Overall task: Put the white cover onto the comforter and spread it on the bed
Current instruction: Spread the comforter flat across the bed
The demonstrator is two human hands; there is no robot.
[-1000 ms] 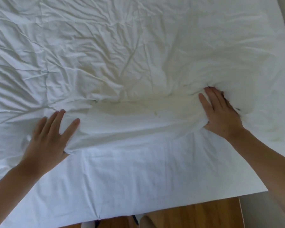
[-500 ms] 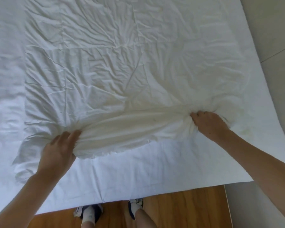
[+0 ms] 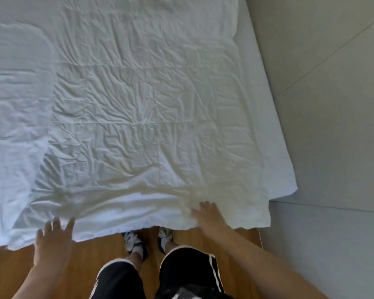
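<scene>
The white comforter (image 3: pixel 143 117), wrinkled all over and marked with stitched squares, lies spread flat across the bed (image 3: pixel 274 117), covering most of the part of it that shows. Its near edge sits along the foot of the bed, bunched into a soft, thicker fold that overhangs the floor slightly, and its near right corner hangs just past the mattress corner. Along its right side a narrow strip of the bed's sheet shows. To the left, a second layer of white cloth (image 3: pixel 15 100), smoother and bluish in the light, lies beside and partly under the comforter; whether this is the cover I cannot tell.

The right hand (image 3: pixel 205 214) rests on the folded near edge, right of the middle, fingers straight and spread, palm down on the fabric, gripping nothing. The left hand (image 3: pixel 52 236) is at the near left edge, fingers splayed and straight, blurred with movement; it seems just at or above the hem rather than holding it, though actual contact is hard to judge.

The person stands at the foot of the bed in black shorts (image 3: pixel 160 275) with white trim, white socks and dark-and-white shoes (image 3: pixel 136 242), toes close to the hanging edge. Below is a wooden floor (image 3: pixel 7 268), and on the right a pale grey wall (image 3: pixel 333 104) runs alongside the bed.
</scene>
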